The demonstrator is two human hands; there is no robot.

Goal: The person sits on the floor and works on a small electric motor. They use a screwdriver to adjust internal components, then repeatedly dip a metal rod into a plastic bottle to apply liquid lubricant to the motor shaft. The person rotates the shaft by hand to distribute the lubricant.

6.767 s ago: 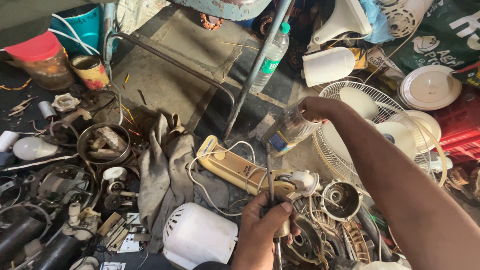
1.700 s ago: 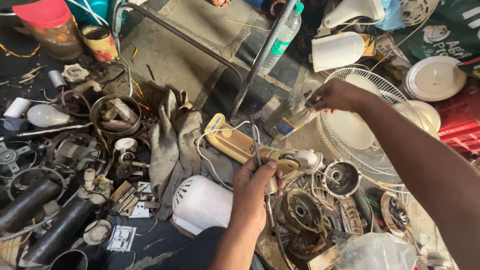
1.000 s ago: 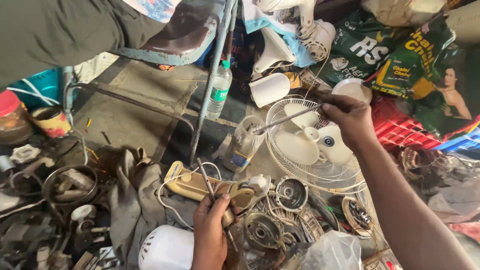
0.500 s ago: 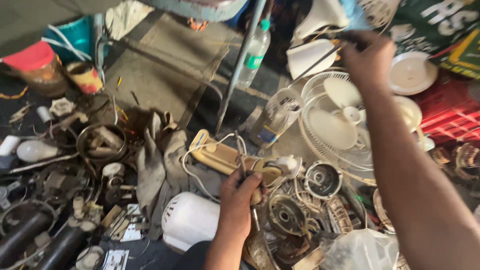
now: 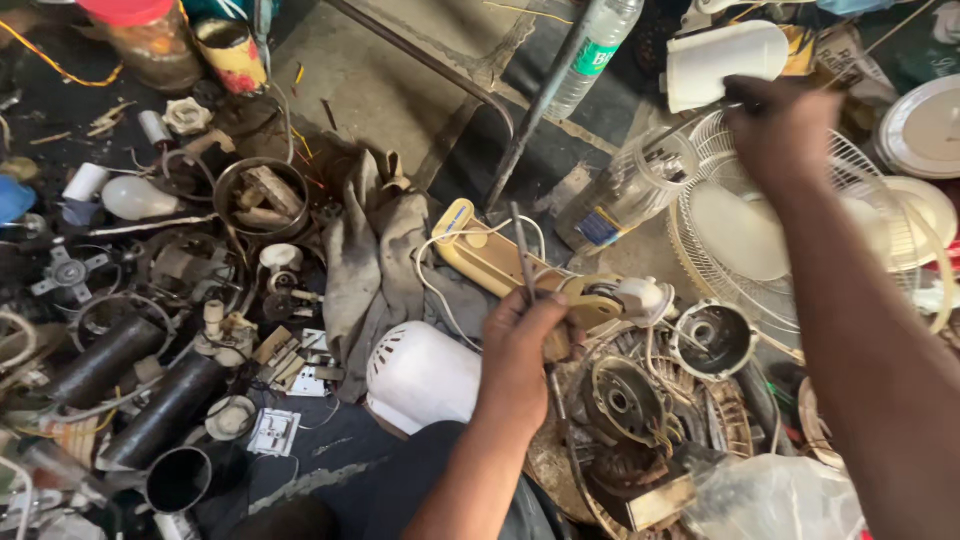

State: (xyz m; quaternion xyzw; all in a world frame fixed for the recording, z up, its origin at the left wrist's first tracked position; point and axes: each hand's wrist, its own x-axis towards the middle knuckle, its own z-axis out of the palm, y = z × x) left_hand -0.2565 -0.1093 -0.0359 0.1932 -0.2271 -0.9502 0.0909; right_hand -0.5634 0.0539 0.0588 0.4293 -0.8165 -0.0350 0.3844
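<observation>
Your left hand is closed around a thin metal tool; its shaft points up, away from you, above the yellow power strip. Just left of this hand lies the white motor cover. Your right hand is raised over the white fan guard, blurred; its grip cannot be determined. A grey rag lies left of the strip.
</observation>
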